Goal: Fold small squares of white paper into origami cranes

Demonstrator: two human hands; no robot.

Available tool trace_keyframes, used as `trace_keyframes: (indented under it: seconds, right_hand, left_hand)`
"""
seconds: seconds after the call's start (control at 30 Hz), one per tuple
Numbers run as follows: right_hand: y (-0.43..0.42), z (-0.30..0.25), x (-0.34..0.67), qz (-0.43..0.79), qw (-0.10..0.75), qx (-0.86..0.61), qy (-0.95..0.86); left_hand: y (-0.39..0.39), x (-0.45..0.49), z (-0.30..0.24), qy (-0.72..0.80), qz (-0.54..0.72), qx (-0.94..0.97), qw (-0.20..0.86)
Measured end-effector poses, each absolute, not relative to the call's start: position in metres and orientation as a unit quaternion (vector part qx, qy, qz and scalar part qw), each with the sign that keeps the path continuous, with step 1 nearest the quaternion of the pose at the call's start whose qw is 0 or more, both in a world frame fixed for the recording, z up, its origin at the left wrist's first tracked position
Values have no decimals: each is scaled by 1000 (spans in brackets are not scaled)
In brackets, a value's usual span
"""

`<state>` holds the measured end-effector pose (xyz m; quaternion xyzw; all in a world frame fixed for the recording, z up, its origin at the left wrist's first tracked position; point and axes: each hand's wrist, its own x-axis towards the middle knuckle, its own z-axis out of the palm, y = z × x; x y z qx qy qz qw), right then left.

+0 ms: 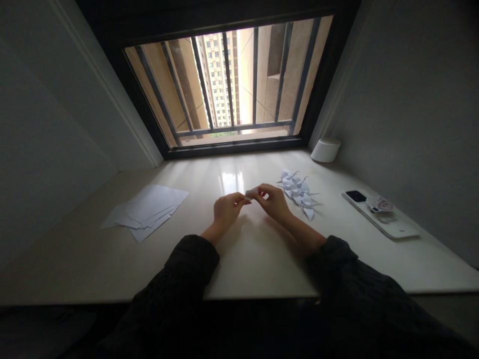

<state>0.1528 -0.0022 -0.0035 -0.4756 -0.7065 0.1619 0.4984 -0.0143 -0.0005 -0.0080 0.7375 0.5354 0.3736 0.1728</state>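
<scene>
Over the middle of a pale desk, my left hand and my right hand meet with fingers pinched. Between their fingertips sits a small folded piece of white paper, held just above the surface by both hands. Right beside my right hand lies a cluster of folded white paper cranes. A loose stack of white paper sheets lies to the left of my left hand. Dark sleeves cover both forearms.
A white phone with a round sticker grip lies at the right of the desk. A white round container stands in the far right corner. A barred window faces the desk, with walls on both sides.
</scene>
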Motion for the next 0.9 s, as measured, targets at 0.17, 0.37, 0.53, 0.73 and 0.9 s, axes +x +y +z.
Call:
trace_keyframes:
  seconds: [0.17,0.37,0.53,0.73,0.9]
  right_hand:
    - [2,-9,149,295,534,-466,-641]
    - [6,-15,152,365,524,-473,-607]
    - [5,-11,157,178,469,-497,-708]
    - [1,-7,154,128,450,-480,-742]
    - [-4,-9,147,222,501,-450,-706]
  left_hand:
    - [1,-13,-13,518,428,690,267]
    - [0,-12,-14,510,460,663,296]
    - [-2,-13,-11,510,435,699,250]
    - [4,-14,-13,493,489,636,335]
    - [4,-12,-11,482,527,549,434]
